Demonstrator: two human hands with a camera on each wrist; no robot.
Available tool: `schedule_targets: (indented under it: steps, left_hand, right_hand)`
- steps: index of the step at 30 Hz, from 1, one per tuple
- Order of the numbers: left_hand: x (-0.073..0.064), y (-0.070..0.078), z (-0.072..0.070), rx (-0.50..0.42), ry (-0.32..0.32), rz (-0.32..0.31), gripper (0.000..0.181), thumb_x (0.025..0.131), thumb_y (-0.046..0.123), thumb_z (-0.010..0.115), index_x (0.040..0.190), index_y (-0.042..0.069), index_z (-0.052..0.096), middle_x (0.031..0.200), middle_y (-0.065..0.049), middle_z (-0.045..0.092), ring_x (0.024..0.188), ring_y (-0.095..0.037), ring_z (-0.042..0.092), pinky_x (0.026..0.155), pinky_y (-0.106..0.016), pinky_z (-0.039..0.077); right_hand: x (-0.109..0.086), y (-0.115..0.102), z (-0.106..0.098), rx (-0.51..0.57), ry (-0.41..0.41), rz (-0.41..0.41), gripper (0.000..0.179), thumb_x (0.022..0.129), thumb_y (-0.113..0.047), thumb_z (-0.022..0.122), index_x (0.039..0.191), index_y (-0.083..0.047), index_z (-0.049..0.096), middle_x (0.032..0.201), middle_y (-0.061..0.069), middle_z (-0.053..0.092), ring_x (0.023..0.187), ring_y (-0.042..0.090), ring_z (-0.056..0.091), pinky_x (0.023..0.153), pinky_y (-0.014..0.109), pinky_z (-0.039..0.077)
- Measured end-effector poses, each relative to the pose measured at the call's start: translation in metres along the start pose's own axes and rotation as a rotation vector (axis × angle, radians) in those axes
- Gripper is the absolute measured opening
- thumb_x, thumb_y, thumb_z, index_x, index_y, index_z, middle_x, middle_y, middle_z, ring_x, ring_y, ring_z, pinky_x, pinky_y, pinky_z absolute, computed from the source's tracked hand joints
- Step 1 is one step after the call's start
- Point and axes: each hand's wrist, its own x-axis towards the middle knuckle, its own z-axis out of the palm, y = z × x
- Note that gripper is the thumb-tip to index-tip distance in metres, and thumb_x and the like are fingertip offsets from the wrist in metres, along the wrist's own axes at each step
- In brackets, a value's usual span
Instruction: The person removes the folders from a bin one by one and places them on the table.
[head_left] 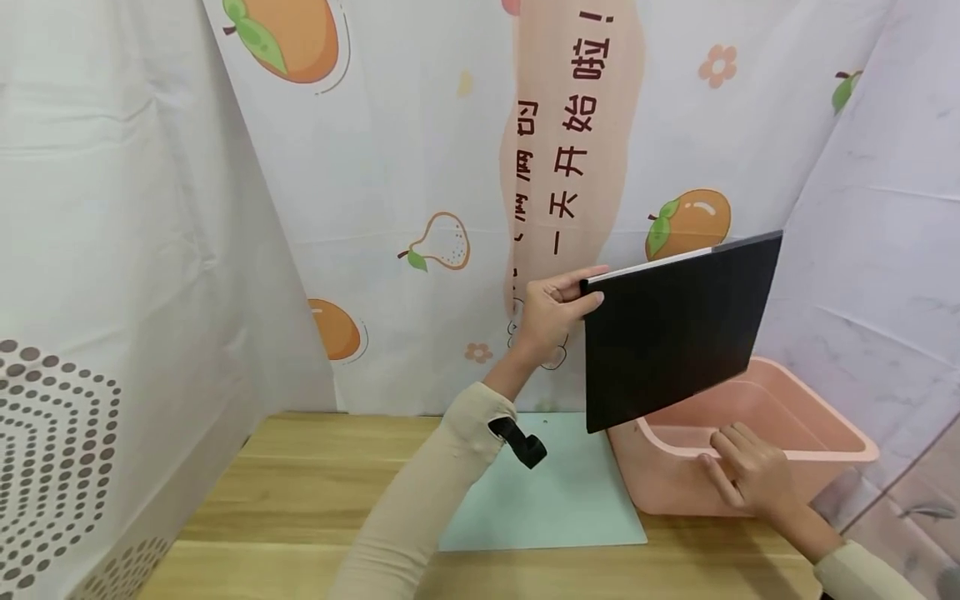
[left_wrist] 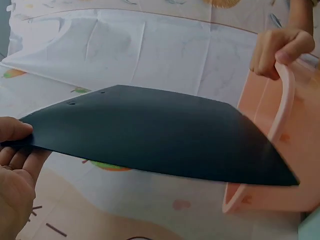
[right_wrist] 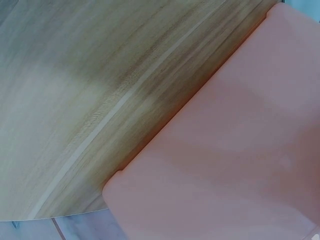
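A flat black folder-like sheet (head_left: 675, 333) with a pale top edge hangs tilted in the air, partly above the pink plastic tub (head_left: 667, 487). My left hand (head_left: 551, 315) pinches it at its upper left corner, thumb on one face and fingers on the other. In the left wrist view the black sheet (left_wrist: 150, 135) looks thin and slightly bowed, with small holes near one edge. My right hand (head_left: 753, 471) grips the tub's near rim, fingers curled over it. Only the tub's outer wall (right_wrist: 215, 160) shows in the right wrist view. The sheet hides part of the tub's inside.
A pale mint-green board (head_left: 558, 500) lies flat on the wooden table (head_left: 285, 500), left of the tub. Behind the table hangs a white curtain (head_left: 397, 150) printed with fruit and lettering. A black strap (head_left: 521, 442) sits at the left sleeve's cuff.
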Motion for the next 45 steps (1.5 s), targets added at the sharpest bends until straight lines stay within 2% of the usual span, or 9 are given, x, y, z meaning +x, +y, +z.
schedule_targets:
  steps: [3,5,8,12,18,21,27,38,45]
  left_hand:
    - [0.0,0.001,-0.008,0.002,-0.011,-0.009,0.036,0.091,-0.01,0.068,0.127,-0.01,0.066,0.116,-0.031,0.07,0.103,-0.034,0.074,0.078,-0.027,0.061]
    - [0.001,0.001,-0.013,0.006,-0.007,-0.011,0.036,0.091,-0.01,0.069,0.127,-0.011,0.066,0.116,-0.031,0.07,0.096,-0.024,0.076,0.071,-0.024,0.059]
    - [0.003,0.001,-0.019,0.009,0.005,-0.019,0.036,0.09,-0.009,0.07,0.126,-0.011,0.067,0.114,-0.031,0.071,0.09,-0.017,0.076,0.069,-0.025,0.059]
    - [0.003,0.002,-0.028,0.018,0.012,-0.041,0.036,0.091,-0.007,0.071,0.127,-0.008,0.068,0.114,-0.03,0.071,0.091,-0.019,0.077,0.077,-0.032,0.063]
    - [0.002,0.004,-0.039,0.03,0.023,-0.061,0.036,0.091,-0.007,0.07,0.127,-0.008,0.067,0.113,-0.032,0.071,0.081,-0.009,0.072,0.065,-0.02,0.055]
    - [0.003,0.004,-0.044,0.04,0.023,-0.061,0.035,0.092,-0.006,0.071,0.127,-0.007,0.068,0.114,-0.03,0.071,0.083,-0.009,0.072,0.069,-0.022,0.059]
    - [-0.001,0.002,-0.054,0.022,0.05,-0.081,0.035,0.092,-0.005,0.071,0.126,-0.005,0.069,0.118,-0.028,0.072,0.095,-0.018,0.076,0.083,-0.037,0.063]
    - [-0.01,0.003,-0.082,0.038,0.143,-0.128,0.035,0.092,-0.001,0.073,0.127,-0.003,0.069,0.113,-0.023,0.075,0.087,-0.015,0.077,0.078,-0.034,0.064]
    - [-0.018,0.007,-0.109,0.042,0.18,-0.119,0.038,0.091,-0.005,0.072,0.127,-0.01,0.066,0.11,-0.018,0.077,0.086,-0.012,0.076,0.075,-0.029,0.063]
  right_hand:
    - [0.0,0.001,0.0,-0.001,0.002,-0.001,0.054,0.104,-0.044,0.042,0.07,-0.004,0.052,0.065,0.001,0.045,0.057,0.013,0.036,0.042,0.018,0.018]
    - [0.0,0.001,0.0,0.0,0.005,0.002,0.054,0.104,-0.044,0.042,0.07,-0.004,0.052,0.064,0.0,0.044,0.057,0.012,0.036,0.042,0.018,0.018]
    - [0.001,0.001,0.001,-0.001,0.009,0.005,0.054,0.104,-0.044,0.042,0.069,-0.004,0.051,0.064,0.0,0.043,0.057,0.011,0.034,0.042,0.017,0.017]
    - [-0.001,0.004,0.004,-0.002,0.015,0.001,0.054,0.104,-0.044,0.042,0.069,-0.005,0.051,0.063,0.0,0.042,0.057,0.01,0.032,0.042,0.018,0.016]
    - [-0.008,0.01,0.009,-0.003,0.009,-0.001,0.053,0.104,-0.044,0.041,0.07,-0.004,0.052,0.064,0.001,0.042,0.057,0.013,0.034,0.042,0.022,0.019]
    - [-0.009,0.011,0.009,0.0,0.011,0.002,0.053,0.104,-0.043,0.041,0.07,-0.004,0.052,0.064,0.001,0.042,0.057,0.014,0.034,0.042,0.023,0.019]
    - [-0.002,0.008,0.006,0.011,0.02,-0.008,0.052,0.104,-0.042,0.042,0.069,-0.004,0.051,0.064,0.0,0.04,0.058,0.011,0.031,0.044,0.021,0.017]
    - [0.002,0.005,0.003,0.013,0.025,-0.006,0.052,0.103,-0.042,0.043,0.069,-0.003,0.051,0.064,0.002,0.042,0.057,0.012,0.033,0.043,0.021,0.019]
    - [-0.001,0.006,0.005,0.012,0.025,-0.005,0.053,0.103,-0.042,0.043,0.07,-0.003,0.051,0.065,0.003,0.044,0.057,0.014,0.035,0.042,0.022,0.021]
